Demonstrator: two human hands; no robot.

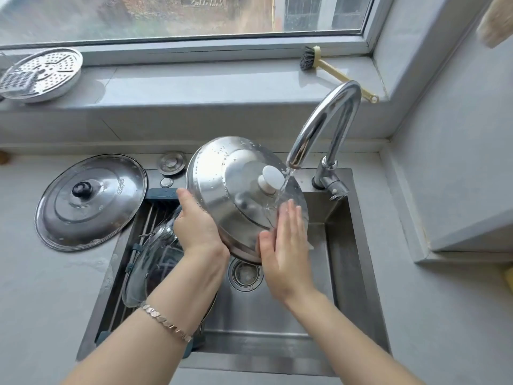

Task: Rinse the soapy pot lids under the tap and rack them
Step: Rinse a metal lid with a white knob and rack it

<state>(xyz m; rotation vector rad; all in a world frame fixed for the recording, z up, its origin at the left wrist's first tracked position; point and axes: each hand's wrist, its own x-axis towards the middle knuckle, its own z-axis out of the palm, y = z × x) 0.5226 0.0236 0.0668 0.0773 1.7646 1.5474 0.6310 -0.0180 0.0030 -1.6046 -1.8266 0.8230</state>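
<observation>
A perforated steamer plate [41, 73] is sitting at the far left of the window ledge [194, 84]. Below it, a large steel lid [91, 201] with a black knob is lying flat on the grey counter [36, 287], its right edge just overhanging the sink [358, 273] rim. Inside the sink's left side, a glass lid [147, 270] is leaning in the wire rack [133, 245], leaving the drain side bare. The left hand [194, 226] is gripping the left rim of a domed steel lid [236, 195] with a white knob, holding it tilted over the basin. Water is running from the tap [324, 126] onto the lid's right side, just past the knob. The right hand [286, 245] is lying open, fingers straight, palm flat against the lid's lower right edge. A brush [327, 66] is resting on the ledge behind the tap.
</observation>
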